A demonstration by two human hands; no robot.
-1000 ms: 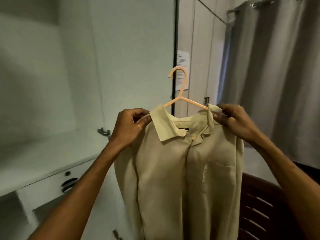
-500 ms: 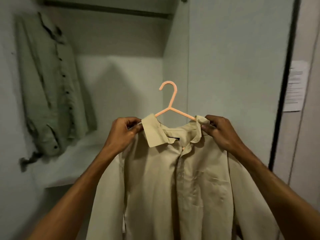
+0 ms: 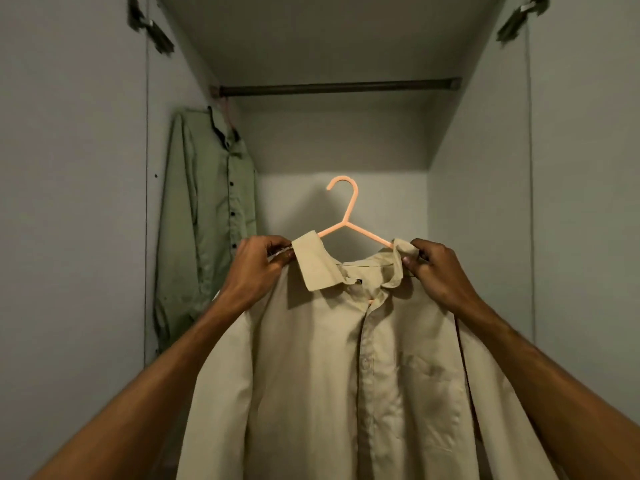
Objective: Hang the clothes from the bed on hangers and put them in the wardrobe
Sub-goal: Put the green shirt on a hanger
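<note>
Shirt: beige, collared, buttoned placket, chest pocket. It sits on a peach hanger and is held up in front of the open wardrobe, centred in the opening.

Hands: well apart, one at each shoulder. The left hand pinches the cloth just beside the collar's left point. The right hand pinches the bunched collar and shoulder on the other side. Both are clamped on the shirt; whether the fingers also catch the hanger arms under the cloth, I cannot tell.

Hook: upright, opening to the left, below the rail and well apart from it. Not yet hung.

Handling, as a judgement: the shirt is light, soft and limp, and hangs in loose folds with no shape of its own. The hanger looks thin, stiff and smooth, so the cloth could slide off a tilted arm. Best hold is at the shoulders, squeezing cloth against hanger (or one hand at the neck under the hook, for aiming). The right collar is crumpled and may want smoothing.

Wardrobe contents: a green shirt with dark buttons hangs at the rail's left end, against the side wall, on a pinkish hanger. The lower part of the wardrobe is hidden behind the beige shirt.
</note>
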